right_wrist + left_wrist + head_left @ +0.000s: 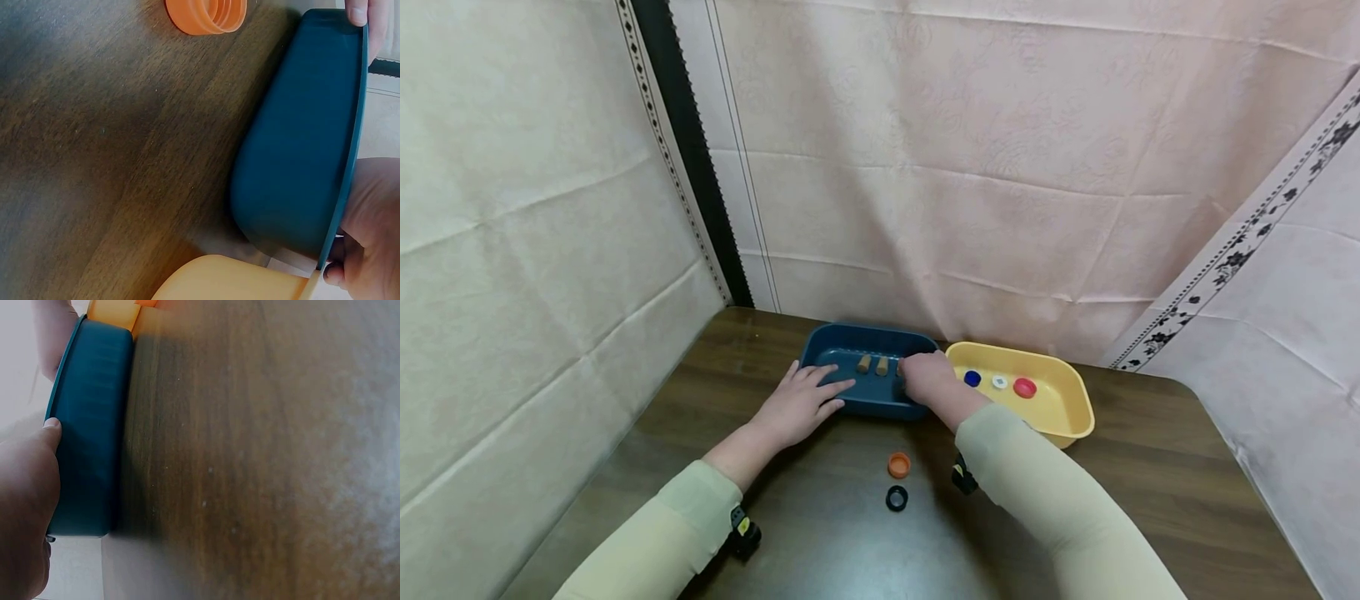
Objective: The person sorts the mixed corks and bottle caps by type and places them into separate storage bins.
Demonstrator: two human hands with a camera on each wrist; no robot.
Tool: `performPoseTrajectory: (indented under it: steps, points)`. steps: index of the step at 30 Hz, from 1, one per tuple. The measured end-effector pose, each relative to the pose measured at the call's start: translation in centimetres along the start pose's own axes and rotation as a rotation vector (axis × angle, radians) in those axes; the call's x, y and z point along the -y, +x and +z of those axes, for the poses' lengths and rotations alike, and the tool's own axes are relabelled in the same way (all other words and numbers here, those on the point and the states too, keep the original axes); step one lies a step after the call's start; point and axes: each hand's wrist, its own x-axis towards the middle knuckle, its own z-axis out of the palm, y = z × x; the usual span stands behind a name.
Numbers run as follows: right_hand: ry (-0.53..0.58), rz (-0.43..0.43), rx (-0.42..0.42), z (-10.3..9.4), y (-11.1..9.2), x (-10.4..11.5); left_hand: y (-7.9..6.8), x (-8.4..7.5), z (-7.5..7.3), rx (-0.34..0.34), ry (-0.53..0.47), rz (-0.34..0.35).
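A dark blue tray (872,407) holds tan corks, one at the left (864,364) and a second cork (882,367) beside it. Across the tray's left end rests my left hand (795,406), its fingers spread; in the left wrist view the thumb (52,428) touches the near rim. My right hand (934,382) reaches into the tray's right end with curled fingers. Against its fingertips shows a sliver of another cork (900,367), mostly hidden. In the right wrist view the tray wall (300,144) hides part of the right hand's fingers.
To the right stands a yellow tray (1060,392) with a blue cap (972,378), a white cap (999,382) and a red cap (1025,387). On the wooden table in front lie an orange cap (898,465) and a black ring-like cap (897,498). Cloth hangs behind the trays.
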Motion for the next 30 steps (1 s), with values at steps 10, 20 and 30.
performPoseTrajectory:
  steps: [10,20,30]
  points:
    - [0.063,-0.015,-0.02,-0.2,-0.4,-0.4,0.1,0.1,0.1,-0.001,-0.001,0.009]
    - [0.115,-0.016,-0.013,-0.1,-0.4,-0.9,0.1,0.2,0.0,0.0,0.006,0.009]
    - [0.307,0.034,-0.139,-0.5,-1.5,-1.3,0.0,0.1,-0.1,-0.01,0.004,0.013]
